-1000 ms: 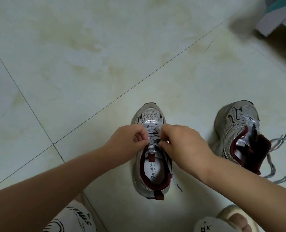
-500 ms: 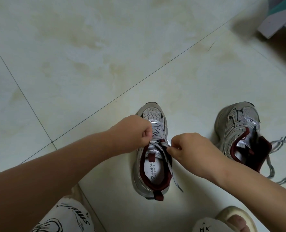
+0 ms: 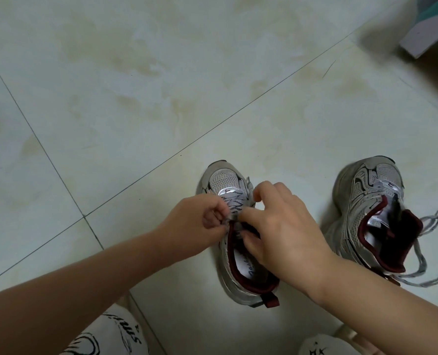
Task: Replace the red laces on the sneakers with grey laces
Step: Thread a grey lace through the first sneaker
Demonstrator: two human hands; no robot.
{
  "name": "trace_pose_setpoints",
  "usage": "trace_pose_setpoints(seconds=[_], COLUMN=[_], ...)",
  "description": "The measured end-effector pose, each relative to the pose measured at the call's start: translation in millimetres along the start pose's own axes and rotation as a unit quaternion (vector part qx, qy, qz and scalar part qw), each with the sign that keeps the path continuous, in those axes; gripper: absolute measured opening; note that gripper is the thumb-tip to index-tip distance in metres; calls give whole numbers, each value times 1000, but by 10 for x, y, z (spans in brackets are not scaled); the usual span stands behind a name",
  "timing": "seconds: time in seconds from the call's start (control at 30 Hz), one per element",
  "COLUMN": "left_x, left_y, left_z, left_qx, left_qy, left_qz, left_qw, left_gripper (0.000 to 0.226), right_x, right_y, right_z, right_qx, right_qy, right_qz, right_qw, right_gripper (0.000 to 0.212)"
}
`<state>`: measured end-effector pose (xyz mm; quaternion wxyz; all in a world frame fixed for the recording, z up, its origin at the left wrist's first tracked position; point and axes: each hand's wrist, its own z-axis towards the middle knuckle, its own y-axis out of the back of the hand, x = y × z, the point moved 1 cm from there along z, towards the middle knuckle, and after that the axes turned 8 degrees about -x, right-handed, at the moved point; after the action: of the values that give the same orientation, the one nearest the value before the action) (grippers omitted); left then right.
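Note:
A grey sneaker (image 3: 223,180) with a dark red lining stands on the tiled floor, toe pointing away, threaded with a grey patterned lace (image 3: 234,201). My left hand (image 3: 200,221) pinches the lace at the shoe's left side, near the top eyelets. My right hand (image 3: 279,231) hovers over the tongue with fingers curled, thumb and forefinger at the lace beside the left hand. A second sneaker (image 3: 371,198) stands to the right, its tongue folded out and a loose grey lace (image 3: 420,265) trailing onto the floor. No red lace is visible.
Pale floor tiles (image 3: 135,98) stretch ahead and to the left. A white and teal box or furniture edge (image 3: 428,29) sits at the top right. My patterned trouser knee (image 3: 105,334) and a slippered foot (image 3: 323,347) are at the bottom edge.
My right hand has moved from the shoe's right side up over the tongue, closer to my left hand. My left hand has shifted slightly toward me along the lace.

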<state>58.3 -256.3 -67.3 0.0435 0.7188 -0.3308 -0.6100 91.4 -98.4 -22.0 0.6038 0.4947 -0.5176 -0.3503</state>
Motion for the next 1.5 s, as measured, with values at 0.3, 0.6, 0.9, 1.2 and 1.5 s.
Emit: trace_pose_setpoints(seconds=[0.3, 0.6, 0.9, 1.2, 1.5], left_x=[-80, 2, -10, -187, -12], left_y=[-42, -98, -21, -111, -92], left_z=[28, -21, 32, 3, -72], left_qx=[-70, -108, -102, -151, -82], left_qy=[-70, -5, 26, -113, -63], left_qz=[140, 10, 21, 152, 39], left_qw=[985, 994, 994, 970, 994], left_gripper=[25, 29, 28, 19, 26], right_x=[40, 48, 25, 83, 30], right_y=[-210, -289, -213, -222, -163], right_z=[-22, -15, 3, 9, 29], right_qx=[108, 90, 101, 110, 112], right_qy=[-30, -60, -76, -81, -102], right_qz=[-40, -24, 10, -9, 52], right_qw=[993, 994, 992, 991, 987], right_gripper=[27, 20, 25, 24, 14])
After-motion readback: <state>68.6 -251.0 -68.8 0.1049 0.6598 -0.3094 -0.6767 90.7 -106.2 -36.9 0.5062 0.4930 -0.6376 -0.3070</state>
